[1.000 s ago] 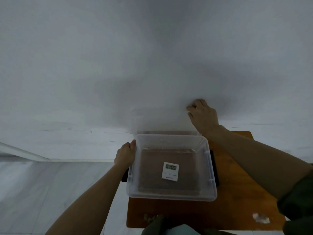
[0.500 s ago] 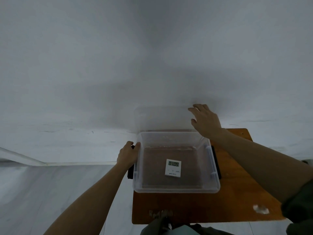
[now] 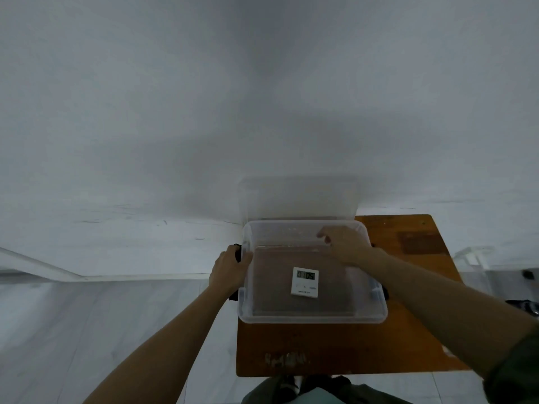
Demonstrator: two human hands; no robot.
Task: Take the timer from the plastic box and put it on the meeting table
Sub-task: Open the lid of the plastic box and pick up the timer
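A small white timer (image 3: 304, 282) with a dark digit display lies flat on the floor of a clear plastic box (image 3: 312, 315). The box stands open on a small brown wooden table (image 3: 408, 330). Its clear lid (image 3: 297, 196) leans upright against the wall behind it. My left hand (image 3: 230, 268) grips the box's left rim at the black latch. My right hand (image 3: 345, 244) hovers over the far right part of the box, fingers apart, holding nothing, a short way above and beyond the timer.
A white wall (image 3: 262, 97) rises right behind the table. Pale floor (image 3: 87, 330) lies to the left. A clear plastic object (image 3: 475, 258) sits at the right edge beyond the table. A worn patch (image 3: 285, 359) marks the table's near edge.
My right hand has left the lid, which now leans against the wall, and has come down over the open box. The left hand stays on the box's left rim.
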